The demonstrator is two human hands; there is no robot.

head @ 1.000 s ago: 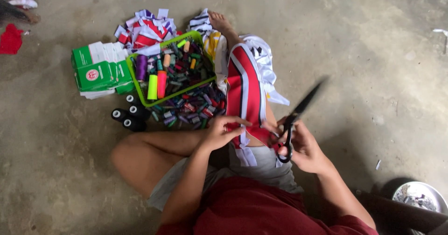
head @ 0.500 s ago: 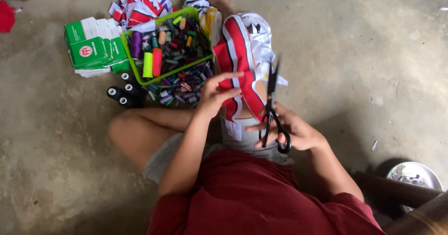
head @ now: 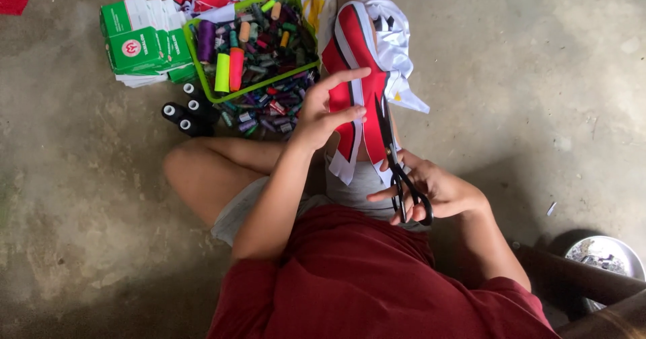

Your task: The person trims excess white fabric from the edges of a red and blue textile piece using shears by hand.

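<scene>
while i sit on the concrete floor (head: 525, 76), my left hand (head: 323, 113) rests on the red and white fabric piece (head: 356, 76) draped over my knee, index finger stretched along its red panel, the other fingers curled and pressing the cloth. my right hand (head: 434, 192) grips the black scissors (head: 397, 160), fingers closed through the handle loops, blades nearly together and lying along the fabric's right edge. beside my left knee stands a green basket (head: 202, 76) filled with thread spools (head: 266, 39); three black spools (head: 185, 110) sit on the floor just beside it. green and white boxes (head: 138, 43) lie to the basket's left. a metal bowl (head: 605, 255) sits well apart, at lower right.
</scene>
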